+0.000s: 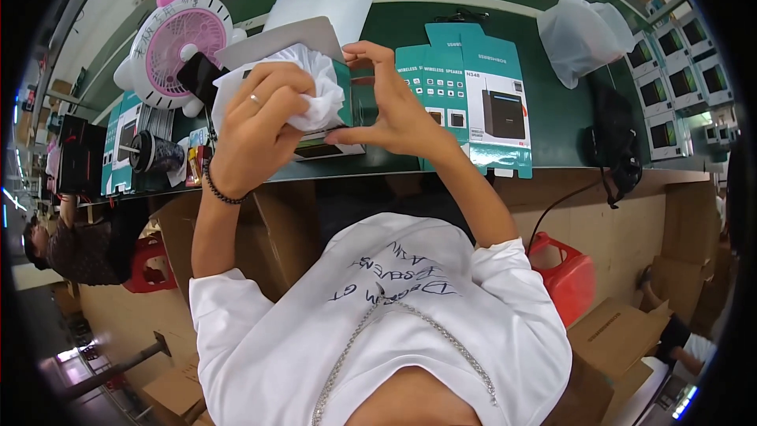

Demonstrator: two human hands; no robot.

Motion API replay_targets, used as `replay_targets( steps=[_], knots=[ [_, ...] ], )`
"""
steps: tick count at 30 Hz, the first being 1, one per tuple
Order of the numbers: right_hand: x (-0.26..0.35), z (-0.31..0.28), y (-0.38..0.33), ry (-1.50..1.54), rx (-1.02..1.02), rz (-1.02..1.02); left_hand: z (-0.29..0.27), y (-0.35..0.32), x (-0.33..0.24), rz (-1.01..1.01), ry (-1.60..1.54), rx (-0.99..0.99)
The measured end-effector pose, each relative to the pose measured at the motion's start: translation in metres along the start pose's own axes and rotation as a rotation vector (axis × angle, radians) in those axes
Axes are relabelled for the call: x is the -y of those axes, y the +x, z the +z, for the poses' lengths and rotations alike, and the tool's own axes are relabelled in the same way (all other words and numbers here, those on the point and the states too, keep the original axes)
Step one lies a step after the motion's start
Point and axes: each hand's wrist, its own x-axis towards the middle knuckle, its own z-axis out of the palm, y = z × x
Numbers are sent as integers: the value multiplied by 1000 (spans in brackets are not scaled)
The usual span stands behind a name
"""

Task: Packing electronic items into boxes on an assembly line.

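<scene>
My left hand (264, 122), with a ring and a dark beaded bracelet at the wrist, closes on a crumpled white wrapped bundle (323, 96). The bundle sits in the mouth of a teal and white box (342, 95), whose grey-white flap (311, 34) stands up behind it. What the wrapping contains is hidden. Along the box's right side, my right hand (398, 110) grips it, fingers at the far edge and thumb at the near edge. Flat teal speaker cartons (497, 102) lie just right of that hand.
White sheets (339, 4) lie behind the box. To the left are a pink and white fan (177, 51), a phone (199, 79) and a dark cup (154, 151). A plastic bag (583, 35), a black corded object (619, 142) and stacked boxes (678, 83) are right. Red stool (561, 276) below.
</scene>
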Motion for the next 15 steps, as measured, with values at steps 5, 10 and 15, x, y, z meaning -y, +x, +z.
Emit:
replay_targets(
  steps=[5,10,15],
  knots=[
    [11,-7,0,-59,95,15,-9,-1,2,26,-38,-66],
    [19,-10,9,-52,132,79,-9,-10,3,0,-23,-160],
    [27,-6,5,-95,118,75,0,-16,6,-68,-68,-245]
  ],
)
